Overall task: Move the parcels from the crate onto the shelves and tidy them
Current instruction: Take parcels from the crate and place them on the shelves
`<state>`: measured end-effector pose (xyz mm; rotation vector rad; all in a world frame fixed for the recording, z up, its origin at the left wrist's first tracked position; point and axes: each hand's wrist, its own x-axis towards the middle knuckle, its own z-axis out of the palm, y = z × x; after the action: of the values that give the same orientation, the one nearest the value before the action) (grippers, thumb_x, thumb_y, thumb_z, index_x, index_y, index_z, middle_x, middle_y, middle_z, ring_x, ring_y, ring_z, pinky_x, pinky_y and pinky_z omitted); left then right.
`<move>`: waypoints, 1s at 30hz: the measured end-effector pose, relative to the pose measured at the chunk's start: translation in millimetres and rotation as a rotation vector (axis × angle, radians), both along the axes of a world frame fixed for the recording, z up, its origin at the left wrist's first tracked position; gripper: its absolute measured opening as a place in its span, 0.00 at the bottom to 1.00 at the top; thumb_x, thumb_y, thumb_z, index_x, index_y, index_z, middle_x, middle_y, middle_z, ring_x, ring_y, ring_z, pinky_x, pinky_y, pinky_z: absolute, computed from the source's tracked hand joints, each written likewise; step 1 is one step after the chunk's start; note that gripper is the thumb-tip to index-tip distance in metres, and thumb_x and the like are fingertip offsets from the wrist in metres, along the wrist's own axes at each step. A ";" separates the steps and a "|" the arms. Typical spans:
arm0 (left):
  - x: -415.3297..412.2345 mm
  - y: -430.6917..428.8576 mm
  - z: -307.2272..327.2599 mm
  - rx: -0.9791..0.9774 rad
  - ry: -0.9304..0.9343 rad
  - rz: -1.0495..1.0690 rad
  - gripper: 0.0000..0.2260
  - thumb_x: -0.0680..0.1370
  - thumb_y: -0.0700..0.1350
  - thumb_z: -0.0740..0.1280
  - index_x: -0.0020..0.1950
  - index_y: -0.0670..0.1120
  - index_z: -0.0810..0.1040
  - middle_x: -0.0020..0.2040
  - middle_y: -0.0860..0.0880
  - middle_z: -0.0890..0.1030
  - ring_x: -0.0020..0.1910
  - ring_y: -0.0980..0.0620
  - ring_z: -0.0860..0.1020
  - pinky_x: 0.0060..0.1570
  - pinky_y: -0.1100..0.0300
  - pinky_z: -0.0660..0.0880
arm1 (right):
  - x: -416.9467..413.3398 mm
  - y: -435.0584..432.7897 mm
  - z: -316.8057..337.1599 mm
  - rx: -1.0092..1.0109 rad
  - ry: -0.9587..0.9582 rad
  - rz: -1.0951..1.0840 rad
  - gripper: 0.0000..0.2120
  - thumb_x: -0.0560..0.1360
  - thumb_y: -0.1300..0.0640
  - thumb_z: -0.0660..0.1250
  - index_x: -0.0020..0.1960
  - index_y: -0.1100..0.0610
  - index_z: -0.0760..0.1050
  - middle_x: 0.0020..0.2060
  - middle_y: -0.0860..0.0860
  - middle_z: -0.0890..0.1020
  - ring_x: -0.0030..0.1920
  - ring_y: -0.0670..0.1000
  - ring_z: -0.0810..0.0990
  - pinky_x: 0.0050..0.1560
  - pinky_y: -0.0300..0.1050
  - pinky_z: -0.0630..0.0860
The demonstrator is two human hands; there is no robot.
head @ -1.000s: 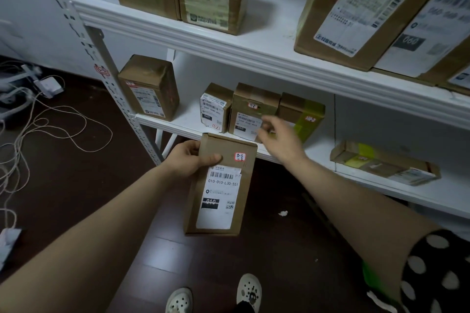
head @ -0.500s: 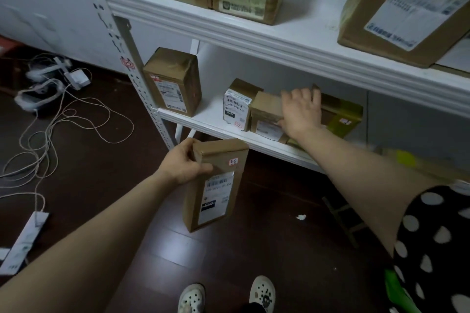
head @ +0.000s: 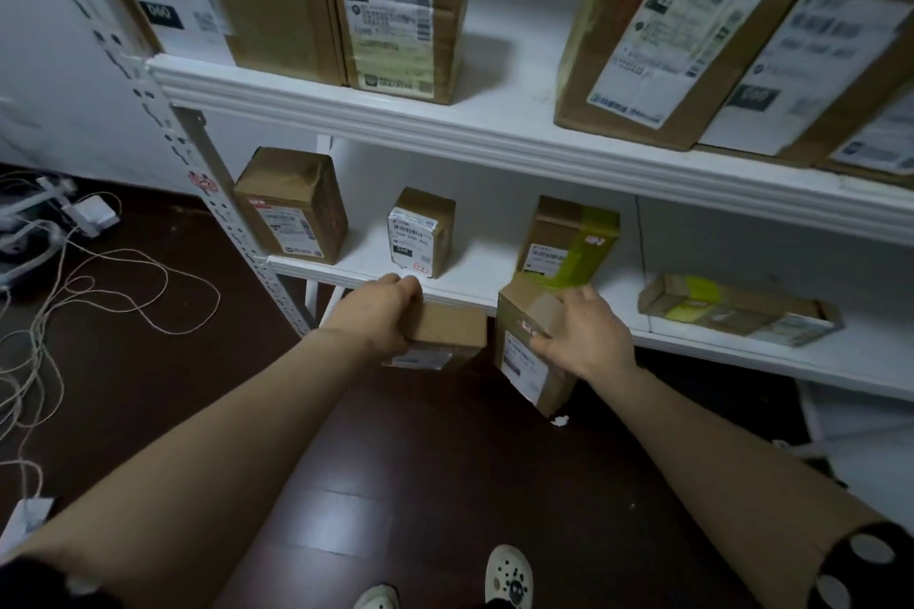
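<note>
While the flat box (head: 447,334) is gripped at its near end by the left hand (head: 378,317) mid-frame, just below the shelf edge (head: 306,267), a smaller box (head: 524,361) is clasped by the right hand (head: 581,341), right of centre.

Left grip (head: 381,314), right grip (head: 583,336): both curled.

Right hand (head: 588,341) pulled middle parcel (head: 519,361) off shelf (head: 475,262).
</note>
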<state>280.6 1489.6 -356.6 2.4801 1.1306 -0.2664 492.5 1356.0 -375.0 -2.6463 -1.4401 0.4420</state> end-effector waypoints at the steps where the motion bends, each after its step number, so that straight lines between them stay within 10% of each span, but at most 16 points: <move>1: 5.0 1.0 1.2 0.067 0.008 -0.034 0.21 0.71 0.43 0.71 0.61 0.49 0.70 0.57 0.49 0.73 0.58 0.47 0.71 0.48 0.56 0.70 | 3.2 -5.4 -1.3 0.010 0.011 -0.028 0.31 0.69 0.41 0.69 0.67 0.55 0.67 0.60 0.54 0.71 0.60 0.54 0.72 0.51 0.48 0.74; 30: 107.7 34.1 -6.3 0.211 -0.058 0.076 0.21 0.72 0.30 0.67 0.64 0.38 0.68 0.60 0.38 0.71 0.60 0.38 0.71 0.53 0.45 0.73 | 41.9 -45.8 -33.0 -0.041 0.205 -0.154 0.26 0.69 0.43 0.70 0.62 0.52 0.69 0.59 0.49 0.71 0.59 0.50 0.72 0.51 0.46 0.74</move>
<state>388.3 1523.6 -362.8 2.5995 1.2841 -0.0548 534.4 1310.2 -408.0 -2.6272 -1.1709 0.7084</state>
